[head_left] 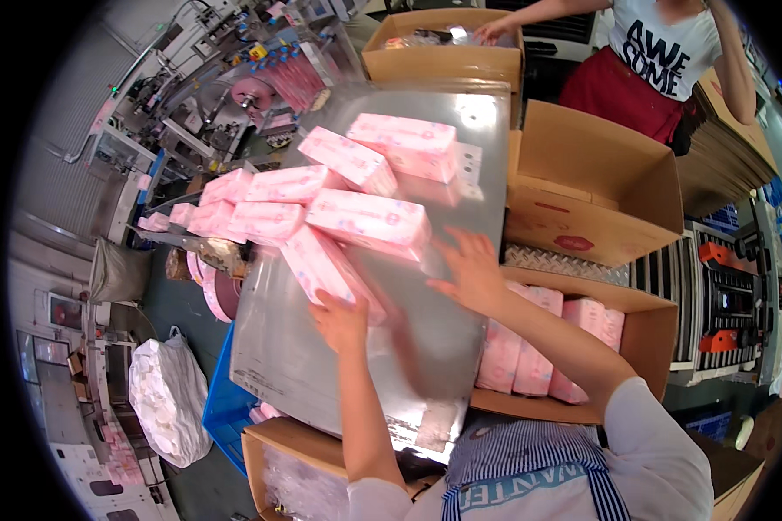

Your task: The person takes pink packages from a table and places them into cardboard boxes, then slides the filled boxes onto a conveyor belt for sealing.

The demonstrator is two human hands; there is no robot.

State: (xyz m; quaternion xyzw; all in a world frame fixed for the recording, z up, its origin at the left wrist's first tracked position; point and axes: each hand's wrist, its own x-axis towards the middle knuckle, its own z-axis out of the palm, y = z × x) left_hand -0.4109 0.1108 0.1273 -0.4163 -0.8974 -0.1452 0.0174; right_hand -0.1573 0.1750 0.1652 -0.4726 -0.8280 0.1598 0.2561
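Several pink-and-white soft packs, which look like tissue packs, lie on a shiny metal table [426, 347]. My left hand [341, 321] has its fingers spread against the near end of a slanted pack [326, 267]. Just right of another pack [369, 217], my right hand [471, 265] is open with fingers apart; it does not appear to grip anything. Farther back lie two more packs, one angled [347, 159] and one at the far edge of the group [401, 136]. A row of packs [226, 187] reaches in from the left.
To my right, a carton [647, 334] holds upright pink packs, with an open carton [595, 174] behind it. A co-worker's hand [495, 31] reaches into a far carton [443, 65]. Machinery [252, 91] stands far left; a blue crate [222, 408] and a plastic-filled box [300, 473] are near left.
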